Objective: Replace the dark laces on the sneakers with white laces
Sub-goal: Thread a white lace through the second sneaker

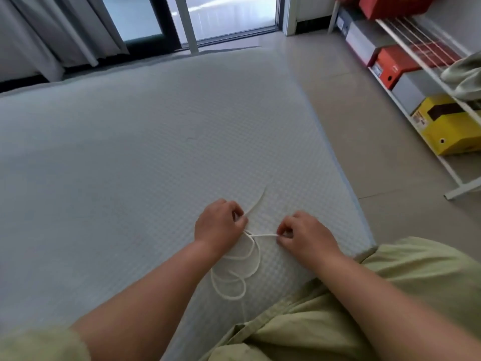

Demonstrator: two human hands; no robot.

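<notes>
White lace (235,277) on mattress (130,152), at 6 o'clock of view, loose coils trailing toward 6. Short taut stretch between both hands. Left hand (220,225) at lace's 11 o'clock, fingers curled, pinching it; free end curving out toward 1 o'clock. Right hand (303,234) at 2 o'clock, fingertips pinching the other end of the stretch. Green garment (299,332) at 5 o'clock. Rack (416,82) with boxes (447,126) at 2 o'clock, well apart, on floor (351,126).

A home bedroom: a bare quilted mattress (156,142) fills the middle, grey curtains (52,29) hang far left beside a sliding glass door (197,16), and a white rack (416,82) of shoeboxes (390,66) stands right on the tiled floor (351,121).
</notes>
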